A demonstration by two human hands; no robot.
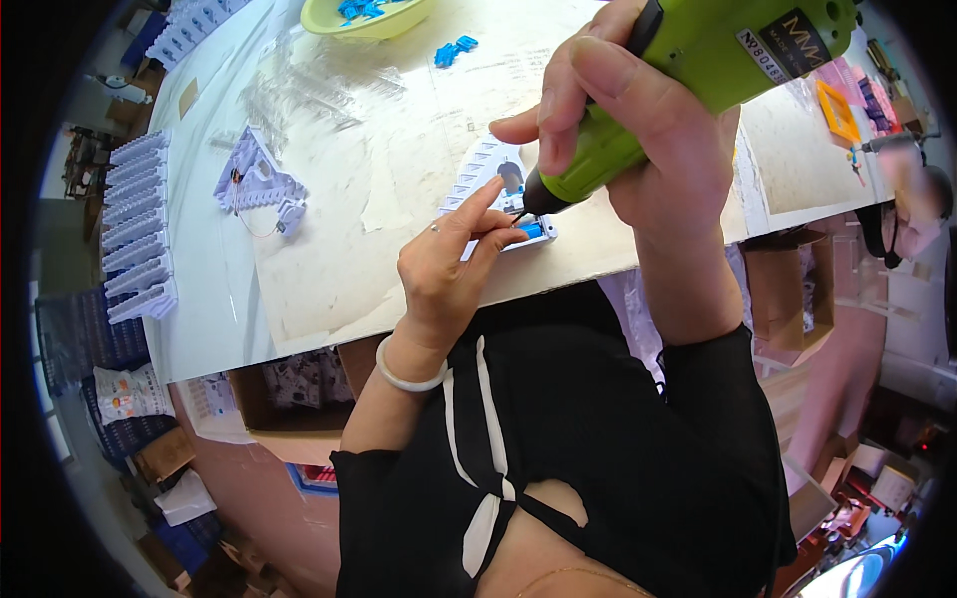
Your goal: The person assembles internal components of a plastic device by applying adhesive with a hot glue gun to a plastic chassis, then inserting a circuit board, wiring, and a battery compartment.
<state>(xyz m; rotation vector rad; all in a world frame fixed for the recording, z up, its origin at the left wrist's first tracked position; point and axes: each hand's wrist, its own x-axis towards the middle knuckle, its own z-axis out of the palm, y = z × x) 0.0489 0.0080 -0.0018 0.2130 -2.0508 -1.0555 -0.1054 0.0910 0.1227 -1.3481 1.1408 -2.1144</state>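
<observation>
My right hand (663, 149) grips a green electric screwdriver (588, 149), its dark nose and bit pointing down and left. The bit's tip meets a white toothed plastic part (478, 171) on the table, close to a small blue piece (530, 231) set at the part's near end. My left hand (439, 264), wearing a pale bangle, has thumb and fingers closed at that same end, right beside the bit. Whether a screw sits under the tip is hidden by the fingers. A similar white part with thin wires (257, 189) lies further left.
A yellow bowl (374, 25) of blue pieces stands at the far edge, with a few loose blue pieces (456, 50) near it. Clear plastic wrap (309, 95) covers the left area. White toothed parts (140, 229) line the left edge. Cardboard boxes (788, 294) sit below; another person (915, 194) is at right.
</observation>
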